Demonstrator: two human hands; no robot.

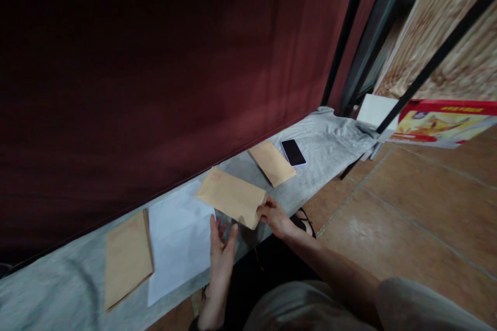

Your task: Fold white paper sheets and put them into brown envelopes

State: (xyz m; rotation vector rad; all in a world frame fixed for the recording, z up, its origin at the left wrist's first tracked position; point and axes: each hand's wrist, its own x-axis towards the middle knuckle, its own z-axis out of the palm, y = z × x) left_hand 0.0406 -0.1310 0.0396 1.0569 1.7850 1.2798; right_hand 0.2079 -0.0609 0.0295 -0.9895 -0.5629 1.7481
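A brown paper envelope is held up at its right end by my right hand, whose fingers are closed on the edge. Just below the envelope, my left hand has its thumb and fingers spread, with nothing between them. Under and left of it lie sheets of white paper on the cloth-covered narrow table. More brown envelopes rest at the left of the paper. To the right of the held envelope is another brown envelope or small pile, lying flat.
A phone with a dark screen lies beside the right-hand envelopes. Behind the table hangs a dark red curtain. Black metal poles stand at the right, near a red and yellow box. Below is a tiled floor.
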